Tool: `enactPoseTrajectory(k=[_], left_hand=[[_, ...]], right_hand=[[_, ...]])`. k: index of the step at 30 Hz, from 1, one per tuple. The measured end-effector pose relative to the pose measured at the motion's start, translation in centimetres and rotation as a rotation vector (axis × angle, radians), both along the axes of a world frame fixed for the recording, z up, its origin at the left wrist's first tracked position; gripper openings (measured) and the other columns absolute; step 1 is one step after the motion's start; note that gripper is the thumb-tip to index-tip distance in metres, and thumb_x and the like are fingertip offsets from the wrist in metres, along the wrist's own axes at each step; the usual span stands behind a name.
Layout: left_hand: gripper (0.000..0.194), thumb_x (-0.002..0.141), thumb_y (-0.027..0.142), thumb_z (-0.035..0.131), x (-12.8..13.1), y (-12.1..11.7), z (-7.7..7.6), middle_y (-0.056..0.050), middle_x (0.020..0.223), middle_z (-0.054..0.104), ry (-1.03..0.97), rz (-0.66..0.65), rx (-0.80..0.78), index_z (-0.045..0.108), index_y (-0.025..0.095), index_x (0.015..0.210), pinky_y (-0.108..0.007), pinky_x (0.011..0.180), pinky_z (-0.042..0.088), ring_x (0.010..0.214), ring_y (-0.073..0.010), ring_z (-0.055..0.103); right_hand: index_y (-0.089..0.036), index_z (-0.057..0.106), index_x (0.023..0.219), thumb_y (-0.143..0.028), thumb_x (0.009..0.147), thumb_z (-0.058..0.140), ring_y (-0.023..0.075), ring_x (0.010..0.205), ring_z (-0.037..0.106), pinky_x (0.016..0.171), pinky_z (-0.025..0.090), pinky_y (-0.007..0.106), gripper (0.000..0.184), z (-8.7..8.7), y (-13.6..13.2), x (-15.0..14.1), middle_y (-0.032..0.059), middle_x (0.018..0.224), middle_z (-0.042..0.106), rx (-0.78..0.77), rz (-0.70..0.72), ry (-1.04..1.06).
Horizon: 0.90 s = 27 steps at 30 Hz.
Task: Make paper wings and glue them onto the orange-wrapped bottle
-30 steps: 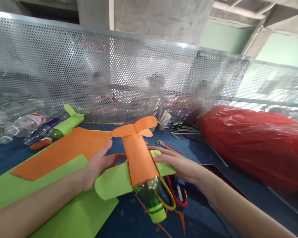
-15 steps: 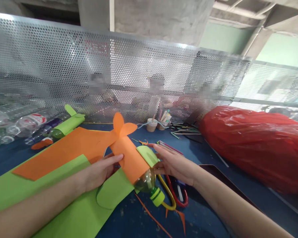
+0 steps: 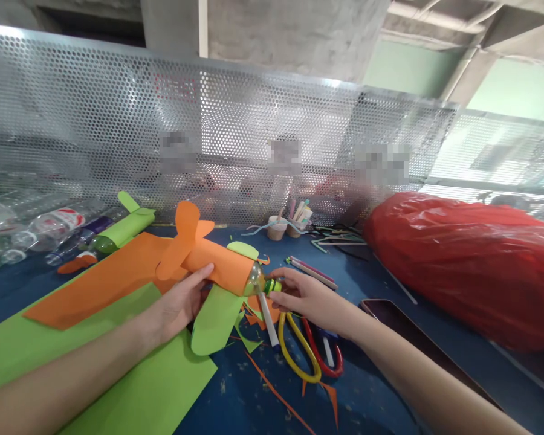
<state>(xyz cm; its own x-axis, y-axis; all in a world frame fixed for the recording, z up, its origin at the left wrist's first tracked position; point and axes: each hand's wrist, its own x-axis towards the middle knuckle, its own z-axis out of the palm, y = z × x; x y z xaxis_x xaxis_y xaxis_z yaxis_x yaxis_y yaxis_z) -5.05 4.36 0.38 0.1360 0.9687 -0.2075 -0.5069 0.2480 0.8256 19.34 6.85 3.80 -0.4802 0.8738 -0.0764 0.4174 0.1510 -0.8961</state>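
A toy plane made from a plastic bottle lies across my hands, its body wrapped in orange paper. Light green paper wings stick out at both sides, and orange paper tail fins stand at the left end. My left hand is closed around the body from below, thumb on the orange paper. At the neck end, the fingers of my right hand close on the green bottle cap. Beneath the hands lie yellow-handled scissors, a red handle and a white marker.
Orange and green paper sheets cover the left. Behind them lie clear bottles and a green-wrapped bottle. Pen cups stand near the perforated screen. At right are a red plastic bag and a dark phone-like slab.
The bottle plane has turned so that its cap points right instead of down toward me. My right hand has moved from the far wing to the cap.
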Motion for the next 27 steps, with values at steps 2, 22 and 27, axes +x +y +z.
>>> enactPoseTrajectory(k=[2,22,27], left_hand=[[0.025,0.095,0.027,0.055,-0.1,0.1,-0.2,-0.005,0.091,0.075,0.002,-0.005,0.006,0.056,0.015,0.117,-0.029,0.073,0.058,0.078,-0.0192,0.071],[0.049,0.075,-0.003,0.066,-0.2,0.6,-2.0,-0.005,0.098,0.076,0.075,0.021,0.040,0.056,0.019,0.119,-0.024,0.078,0.058,0.090,-0.0194,0.073],[0.036,0.072,-0.005,0.066,0.0,0.5,-1.9,-0.004,0.092,0.076,0.059,0.039,0.034,0.061,0.018,0.100,-0.022,0.075,0.059,0.083,-0.0167,0.074]], right_hand=[[-0.020,0.059,0.116,-0.027,0.085,0.065,0.0218,0.086,0.064,0.083,0.050,0.039,0.032,-0.3,0.4,0.1,0.0024,0.087,0.067,0.066,-0.009,-0.032],[-0.018,0.061,0.116,-0.031,0.090,0.057,0.0189,0.090,0.068,0.085,0.054,0.034,0.029,-0.2,2.4,0.3,0.0046,0.099,0.069,0.062,-0.009,0.022],[-0.017,0.062,0.116,-0.033,0.089,0.059,0.0189,0.090,0.068,0.085,0.054,0.034,0.032,-0.2,2.1,0.4,0.0056,0.101,0.069,0.027,0.011,0.036]])
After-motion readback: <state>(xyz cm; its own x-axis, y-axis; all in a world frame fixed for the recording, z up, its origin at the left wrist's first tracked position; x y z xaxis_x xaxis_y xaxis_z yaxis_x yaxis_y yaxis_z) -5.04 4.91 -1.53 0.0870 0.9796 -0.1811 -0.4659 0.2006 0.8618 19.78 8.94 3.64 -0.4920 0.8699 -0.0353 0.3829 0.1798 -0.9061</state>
